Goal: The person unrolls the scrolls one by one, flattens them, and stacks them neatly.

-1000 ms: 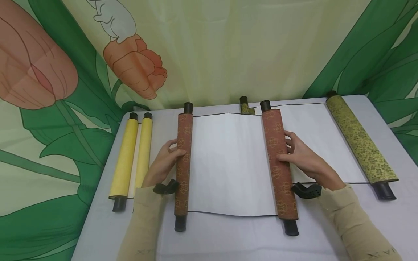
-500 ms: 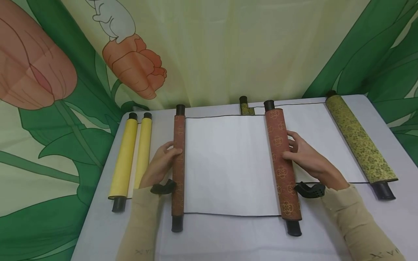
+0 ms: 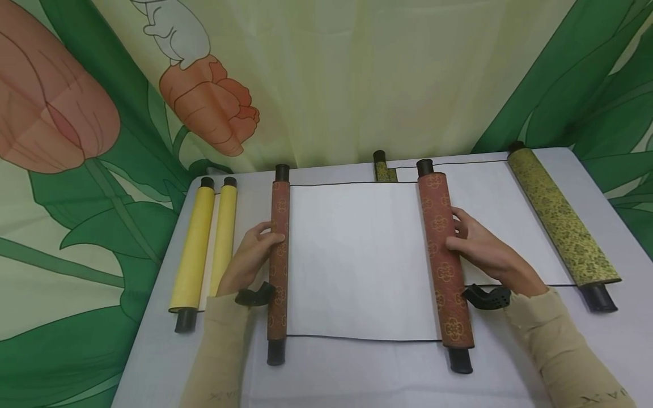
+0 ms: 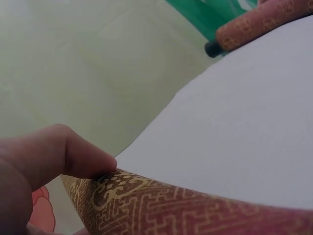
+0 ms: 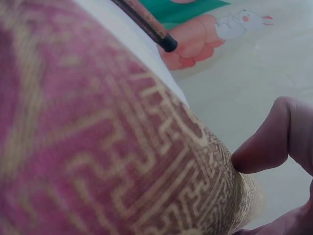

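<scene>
A reddish-brown scroll with gold patterns lies partly unrolled, its white paper (image 3: pixel 357 260) stretched between two rolls. My left hand (image 3: pixel 250 255) grips the left roll (image 3: pixel 279 272), thumb on top and fingers around the outer side. The right roll (image 3: pixel 442 272), thicker than the left, is held the same way by my right hand (image 3: pixel 484 249). In the left wrist view the thumb (image 4: pixel 88 152) presses the patterned cloth. The right wrist view has the thumb (image 5: pixel 264 142) against the roll's edge. The fingers beneath both rolls are mostly hidden.
A yellow scroll (image 3: pixel 194 249), nearly rolled up, lies at the left of the white-covered table (image 3: pixel 331 379). Behind the right roll an olive-green patterned scroll (image 3: pixel 566 215) lies spread open. A printed curtain (image 3: pixel 388 73) hangs close behind the table.
The two rolls have moved apart, the left one leftward and the right one rightward, baring more white paper between them. Both hands have kept hold. The left roll looks thinner.
</scene>
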Motion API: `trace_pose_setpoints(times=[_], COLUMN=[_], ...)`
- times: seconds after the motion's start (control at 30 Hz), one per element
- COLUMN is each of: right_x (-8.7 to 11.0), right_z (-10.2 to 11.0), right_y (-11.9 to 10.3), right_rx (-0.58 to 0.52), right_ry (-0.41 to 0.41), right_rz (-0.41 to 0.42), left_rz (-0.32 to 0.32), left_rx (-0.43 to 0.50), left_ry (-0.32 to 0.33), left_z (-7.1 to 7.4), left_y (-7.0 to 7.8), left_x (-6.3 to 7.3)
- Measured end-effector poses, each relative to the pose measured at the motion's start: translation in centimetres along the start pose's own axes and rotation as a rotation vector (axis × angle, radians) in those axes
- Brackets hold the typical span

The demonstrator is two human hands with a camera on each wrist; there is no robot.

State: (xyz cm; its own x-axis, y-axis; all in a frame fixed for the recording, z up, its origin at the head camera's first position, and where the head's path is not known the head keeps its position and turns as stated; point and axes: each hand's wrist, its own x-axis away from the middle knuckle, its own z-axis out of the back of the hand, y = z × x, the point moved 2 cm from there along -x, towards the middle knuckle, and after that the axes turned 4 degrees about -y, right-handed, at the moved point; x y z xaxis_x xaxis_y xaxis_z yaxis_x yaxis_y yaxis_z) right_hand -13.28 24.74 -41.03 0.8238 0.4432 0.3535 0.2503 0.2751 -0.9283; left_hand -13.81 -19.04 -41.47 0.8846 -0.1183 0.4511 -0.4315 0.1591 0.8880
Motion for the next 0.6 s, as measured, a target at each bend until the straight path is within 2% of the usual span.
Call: trace_pose_setpoints(times=[0.3, 0.6], right_x=[0.09, 0.09], right_z=[0.08, 0.36], right_y=[0.2, 0.66], right_rx=[0.0, 0.028], right_ry=[-0.014, 0.035], right_rz=[0.002, -0.031], left_rz=[-0.012, -0.015], left_rx=[-0.004, -0.013], left_ry=[0.003, -0.009], left_z=[-0.3, -0.61], left_y=[0.27, 0.49], left_x=[0.24, 0.19])
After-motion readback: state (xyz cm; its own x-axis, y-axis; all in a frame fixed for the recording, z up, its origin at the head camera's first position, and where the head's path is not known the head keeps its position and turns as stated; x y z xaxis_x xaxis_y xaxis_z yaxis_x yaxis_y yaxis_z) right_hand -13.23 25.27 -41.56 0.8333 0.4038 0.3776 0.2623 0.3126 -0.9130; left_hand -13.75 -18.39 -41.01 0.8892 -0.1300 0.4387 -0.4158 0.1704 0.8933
